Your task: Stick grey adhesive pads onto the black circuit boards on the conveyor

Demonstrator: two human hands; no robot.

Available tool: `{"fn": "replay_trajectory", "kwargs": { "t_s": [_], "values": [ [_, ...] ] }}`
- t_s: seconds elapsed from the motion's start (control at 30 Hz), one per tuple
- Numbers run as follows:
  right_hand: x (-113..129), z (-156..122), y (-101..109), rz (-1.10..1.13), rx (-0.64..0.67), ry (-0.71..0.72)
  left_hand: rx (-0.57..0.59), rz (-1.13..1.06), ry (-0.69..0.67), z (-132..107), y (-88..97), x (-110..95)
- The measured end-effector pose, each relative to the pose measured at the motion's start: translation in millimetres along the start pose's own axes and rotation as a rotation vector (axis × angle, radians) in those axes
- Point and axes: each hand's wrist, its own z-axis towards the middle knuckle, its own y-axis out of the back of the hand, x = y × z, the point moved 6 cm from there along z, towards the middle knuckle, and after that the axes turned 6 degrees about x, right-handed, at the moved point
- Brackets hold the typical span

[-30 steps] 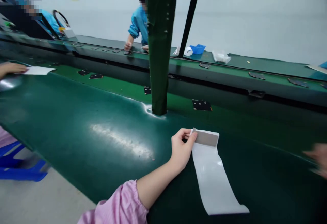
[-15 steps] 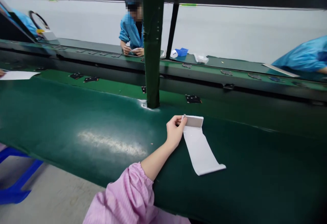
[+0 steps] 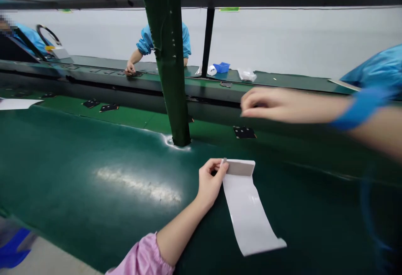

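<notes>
My left hand [image 3: 209, 183], in a pink sleeve, rests on the green bench [image 3: 78, 149]. Its thumb and forefinger are pinched on the folded-back upper end [image 3: 240, 167] of a long white strip [image 3: 248, 212]. The strip lies flat toward me, with its near end curling up. My right hand [image 3: 270, 104] is raised in the air to the right, blurred, with fingers stretched leftward and nothing seen in them. It wears a blue wrist band [image 3: 361, 108]. It hovers above a black flat part [image 3: 244, 132] on the belt beyond the strip.
A green-wrapped post [image 3: 169, 70] rises from the bench just behind my left hand. More black parts [image 3: 109, 107] lie on the belt at left. A co-worker's blue sleeve [image 3: 147, 42] shows across the line, another [image 3: 377, 68] at right. A blue tray [image 3: 221, 67] sits beyond.
My right hand has come up into view from the right and now reaches leftward over the belt. My left hand keeps its pinch on the strip's end; the view has shifted slightly.
</notes>
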Motion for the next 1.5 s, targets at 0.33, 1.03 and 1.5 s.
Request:
{"fn": "replay_trajectory", "kwargs": {
  "t_s": [0.33, 1.03, 1.5],
  "values": [
    [-80, 195, -137, 0.095, 0.291, 0.045, 0.010, 0.153, 0.075, 7, -2.9, 5],
    [-115, 213, -164, 0.131, 0.420, -0.039, 0.007, 0.231, 0.067, 6, -3.7, 2],
    [-193, -37, -101, -0.208, 0.219, -0.967, 0.028, 0.219, 0.078, 2, -1.7, 6]
  ]
}}
